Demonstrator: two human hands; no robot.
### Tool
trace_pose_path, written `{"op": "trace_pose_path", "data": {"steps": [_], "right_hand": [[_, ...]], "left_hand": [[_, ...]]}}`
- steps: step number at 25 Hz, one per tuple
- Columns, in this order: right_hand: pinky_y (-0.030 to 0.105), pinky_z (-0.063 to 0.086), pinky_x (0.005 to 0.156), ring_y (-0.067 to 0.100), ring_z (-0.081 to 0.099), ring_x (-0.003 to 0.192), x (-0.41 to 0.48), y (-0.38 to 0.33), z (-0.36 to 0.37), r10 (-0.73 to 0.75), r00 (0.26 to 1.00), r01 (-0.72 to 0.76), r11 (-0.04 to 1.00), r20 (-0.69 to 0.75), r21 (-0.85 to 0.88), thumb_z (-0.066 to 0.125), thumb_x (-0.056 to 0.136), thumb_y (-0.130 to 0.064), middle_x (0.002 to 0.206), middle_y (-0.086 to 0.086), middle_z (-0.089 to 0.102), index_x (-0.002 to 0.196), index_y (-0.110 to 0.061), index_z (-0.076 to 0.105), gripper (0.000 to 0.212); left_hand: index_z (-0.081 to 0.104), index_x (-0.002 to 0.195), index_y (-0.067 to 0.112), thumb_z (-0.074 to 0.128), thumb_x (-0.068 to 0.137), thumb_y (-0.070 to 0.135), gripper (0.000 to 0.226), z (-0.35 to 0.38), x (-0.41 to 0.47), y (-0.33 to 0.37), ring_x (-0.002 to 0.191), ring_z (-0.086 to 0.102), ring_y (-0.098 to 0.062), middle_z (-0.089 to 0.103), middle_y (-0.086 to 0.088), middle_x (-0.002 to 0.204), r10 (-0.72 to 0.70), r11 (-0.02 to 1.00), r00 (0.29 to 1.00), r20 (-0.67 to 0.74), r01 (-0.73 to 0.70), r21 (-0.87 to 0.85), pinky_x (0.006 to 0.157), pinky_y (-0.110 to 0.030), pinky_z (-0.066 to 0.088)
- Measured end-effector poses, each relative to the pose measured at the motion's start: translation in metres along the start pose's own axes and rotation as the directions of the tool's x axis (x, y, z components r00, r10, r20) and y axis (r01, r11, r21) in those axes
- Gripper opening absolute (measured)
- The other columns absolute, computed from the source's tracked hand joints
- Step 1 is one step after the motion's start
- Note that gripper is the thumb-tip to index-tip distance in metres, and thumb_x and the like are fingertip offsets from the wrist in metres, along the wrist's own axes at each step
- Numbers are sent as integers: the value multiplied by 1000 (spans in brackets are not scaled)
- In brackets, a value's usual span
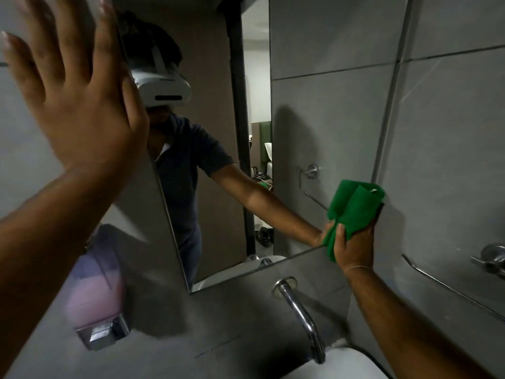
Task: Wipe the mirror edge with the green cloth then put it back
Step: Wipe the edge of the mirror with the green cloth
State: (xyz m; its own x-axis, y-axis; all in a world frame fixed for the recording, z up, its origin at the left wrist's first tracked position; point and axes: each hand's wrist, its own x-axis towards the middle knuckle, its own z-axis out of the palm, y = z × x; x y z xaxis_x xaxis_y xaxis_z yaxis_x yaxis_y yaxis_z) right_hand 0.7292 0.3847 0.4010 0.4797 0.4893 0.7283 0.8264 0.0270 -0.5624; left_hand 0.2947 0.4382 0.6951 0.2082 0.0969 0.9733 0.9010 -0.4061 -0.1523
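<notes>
Green cloth (352,212) was bunched in the right hand (354,250), thumb and fingers pinching it, and pressed against the lower right corner of the mirror (218,149), where the glass edge met the grey wall tiles (451,149). Left hand (82,105) was spread flat, fingers splayed, against the wall or the mirror's left edge; which of the two it touched could not be told. Reflection showed the same arm reaching to the cloth. Below the mirror: a chrome tap (303,321) projecting from the wall over a white basin (341,362); a soap dispenser (93,294) with purple liquid at lower left; a chrome towel rail (451,291) on the side wall at right. Risks, as judged: the cloth was folded loosely, so a trailing flap could slip from the pinch and drop into the basin. A downward stroke past the corner could knock the right wrist against the tap. The left palm might leave a print if it rested on glass. The mirror's edge looked thin and unframed, so bare fingertips running beyond the cloth could scrape it. Where the cloth belongs was not visible.
</notes>
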Motion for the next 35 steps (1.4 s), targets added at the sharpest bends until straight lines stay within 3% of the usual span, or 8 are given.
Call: {"op": "trace_pose_path", "data": {"steps": [5, 8, 11, 15, 19, 23, 29, 35], "right_hand": [[49, 19, 132, 63, 40, 141, -23, -22, 1, 19, 1000, -19, 999, -9, -44, 40, 94, -32, 147, 49, 45, 141, 21, 51, 72], [45, 25, 126, 62, 57, 123, -43, -51, 13, -54, 998, 54, 999, -14, -7, 42, 96, -28, 128, 45, 64, 121, 18, 69, 59], [45, 13, 131, 60, 46, 139, -61, -79, 25, -3, 992, -1, 1000, 125, 31, 34, 98, -39, 142, 40, 58, 131, 10, 68, 68], [59, 8, 132, 55, 21, 157, -96, -121, 44, -74, 960, 92, 994, 271, -53, 27, 101, -53, 165, 36, 31, 154, -2, 49, 77], [46, -5, 133, 40, -19, 162, -141, -179, 71, -237, 961, 235, 971, 140, 29, 42, 101, -52, 175, 18, -19, 168, -18, 1, 86], [49, -14, 133, 45, -12, 163, -193, -221, 101, -393, 898, 399, 917, 199, 10, 29, 106, -52, 176, 19, -10, 167, -22, 23, 68], [48, -9, 134, 35, -9, 165, -212, -253, 122, -462, 887, 462, 884, 12, -76, 54, 94, -52, 178, 9, -9, 168, -29, 5, 92], [43, -3, 135, 23, 0, 166, -220, -266, 110, -481, 875, 461, 865, 62, 199, 53, 95, -31, 179, -6, 0, 167, -36, 9, 85]], "left_hand": [[-1, 176, 37, 4, 111, 60, 69, 0, -8, 15, 169, 16, -46, 15, -17, 185, -179, 968, 982, -58, 186, 169, 132, -70, 21], [7, 177, 32, 17, 116, 52, 65, -6, -10, 22, 168, 19, -46, 20, -18, 184, -186, 958, 981, -47, 192, 215, 134, -69, 16], [12, 178, 29, 21, 117, 50, 65, -11, -7, 25, 168, 20, -46, 21, -19, 184, -198, 943, 979, -42, 202, 262, 135, -66, 14], [12, 178, 29, 18, 118, 47, 64, -18, -5, 31, 169, 18, -46, 18, -18, 184, -210, 941, 977, -23, 208, 267, 136, -65, 12], [11, 178, 31, 21, 117, 48, 64, -20, -6, 31, 169, 15, -45, 15, -18, 185, -218, 947, 976, -3, 212, 240, 136, -64, 10], [11, 178, 31, 22, 116, 48, 65, -22, -6, 31, 170, 14, -45, 15, -18, 185, -226, 949, 974, 13, 217, 228, 135, -63, 9], [13, 178, 28, 25, 117, 46, 65, -26, -5, 32, 169, 16, -45, 16, -18, 185, -216, 954, 976, 23, 206, 218, 135, -64, 10], [17, 178, 27, 29, 117, 45, 64, -22, -3, 29, 168, 21, -44, 22, -17, 184, -197, 956, 980, 6, 191, 222, 134, -64, 13]]}}
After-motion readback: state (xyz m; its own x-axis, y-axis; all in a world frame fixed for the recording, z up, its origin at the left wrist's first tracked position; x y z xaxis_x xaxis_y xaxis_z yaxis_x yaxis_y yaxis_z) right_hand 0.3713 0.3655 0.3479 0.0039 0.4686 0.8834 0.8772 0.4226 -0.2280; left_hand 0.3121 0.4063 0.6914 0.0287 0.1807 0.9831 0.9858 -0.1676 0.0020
